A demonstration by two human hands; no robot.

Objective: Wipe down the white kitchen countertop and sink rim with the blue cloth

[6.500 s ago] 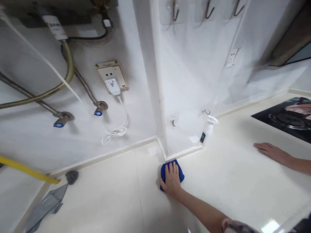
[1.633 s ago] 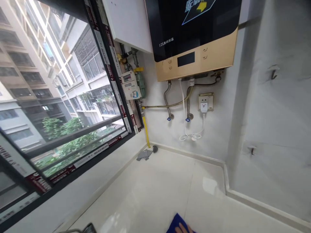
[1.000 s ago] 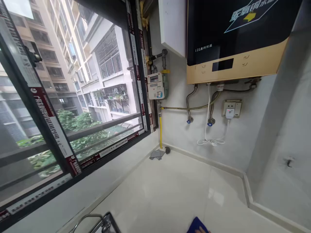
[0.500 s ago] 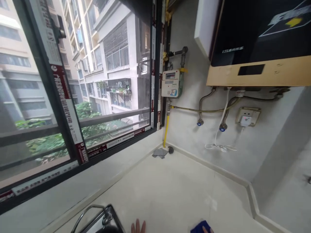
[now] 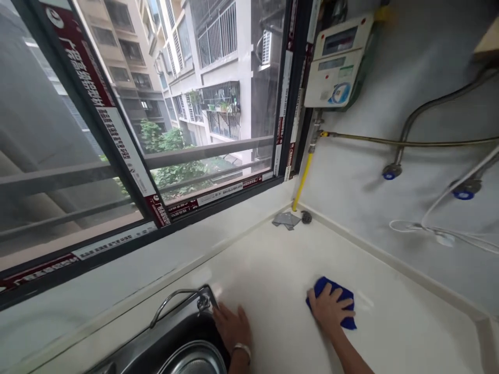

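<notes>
My right hand (image 5: 330, 307) presses down on a blue cloth (image 5: 346, 296) lying on the pale countertop (image 5: 280, 270), fingers spread over it and the cloth's edges showing around them. Beside the right rim of a steel sink (image 5: 187, 306), my left hand (image 5: 234, 326) rests palm down with nothing in it, its fingertips close to the sink's corner. A bracelet circles that wrist. The curved faucet (image 5: 171, 301) rises at the sink's back edge, and part of the sink runs out of view at the bottom.
A grey scrap (image 5: 286, 220) and a small dark round object (image 5: 306, 216) lie in the back corner near a yellow pipe (image 5: 303, 182). A gas meter (image 5: 335, 65), hoses and valves are on the right wall (image 5: 362, 187). The window (image 5: 210, 150) spans the left.
The view has dropped and moved closer to the counter. Both hands, barely showing at the bottom edge before, are now plainly seen, the right one on the blue cloth.
</notes>
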